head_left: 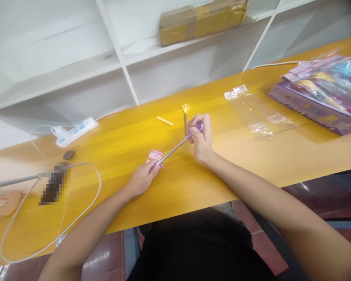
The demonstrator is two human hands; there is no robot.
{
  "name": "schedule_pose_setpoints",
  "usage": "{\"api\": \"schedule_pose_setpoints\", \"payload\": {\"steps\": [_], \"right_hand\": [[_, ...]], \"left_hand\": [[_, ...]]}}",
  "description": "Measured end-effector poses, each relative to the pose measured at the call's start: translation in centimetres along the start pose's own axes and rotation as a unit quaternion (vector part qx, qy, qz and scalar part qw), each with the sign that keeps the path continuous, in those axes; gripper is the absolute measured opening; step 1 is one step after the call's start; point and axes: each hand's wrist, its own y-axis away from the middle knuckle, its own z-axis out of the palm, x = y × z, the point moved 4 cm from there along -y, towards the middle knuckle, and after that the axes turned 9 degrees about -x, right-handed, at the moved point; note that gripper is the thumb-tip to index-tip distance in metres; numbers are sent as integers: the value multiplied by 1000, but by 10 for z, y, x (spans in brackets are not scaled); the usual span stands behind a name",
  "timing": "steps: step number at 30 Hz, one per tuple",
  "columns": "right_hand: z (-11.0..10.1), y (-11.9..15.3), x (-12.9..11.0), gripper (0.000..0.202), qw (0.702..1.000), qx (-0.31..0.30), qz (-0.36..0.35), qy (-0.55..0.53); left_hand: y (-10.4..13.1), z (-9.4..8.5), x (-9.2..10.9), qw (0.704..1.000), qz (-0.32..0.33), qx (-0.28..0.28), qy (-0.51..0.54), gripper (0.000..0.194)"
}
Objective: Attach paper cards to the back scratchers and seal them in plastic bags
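Note:
A thin metal rod (pixel 174 150) with purple ends slants between my hands. My left hand (pixel 143 177) is closed round its lower end. At the upper end, my right hand (pixel 201 138) pinches the purple tip. A pink card (pixel 155 154) shows just above my left fingers. Behind my right hand lies a small yellow hand-shaped piece (pixel 185 108) on a darker handle, partly hidden by my fingers. A short yellow stick (pixel 164 121) rests on the wooden table (pixel 175 199) to its left.
At the right, a purple box (pixel 316 111) holds several bagged items, near a clear plastic wrapper (pixel 259 113). A power strip (pixel 76 132), a looped white cable (pixel 100 181) and a small black object (pixel 68 155) lie left. A cardboard box (pixel 203 21) sits on the shelf behind.

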Motion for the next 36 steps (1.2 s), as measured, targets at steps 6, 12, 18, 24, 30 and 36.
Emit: {"api": "schedule_pose_setpoints", "payload": {"steps": [6, 12, 18, 24, 30, 36], "right_hand": [[0, 2, 1, 38, 1000, -7, 1, 9], [1, 5, 2, 24, 1000, -14, 6, 11], [7, 6, -1, 19, 998, -10, -43, 37], [11, 8, -1, 22, 997, -19, -60, 45], [13, 13, 3, 21, 996, -31, -81, 37], [13, 16, 9, 36, 995, -44, -61, 64]], "left_hand": [[0, 0, 0, 1000, -6, 2, -1, 39], [0, 0, -1, 1000, -5, 1, -3, 38], [-1, 1, 0, 1000, -5, 3, 0, 39], [-2, 2, -1, 1000, -6, 7, -1, 38], [-1, 2, 0, 1000, 0, 10, 0, 38], [-1, 1, 3, 1000, 9, 14, 0, 36]]}}
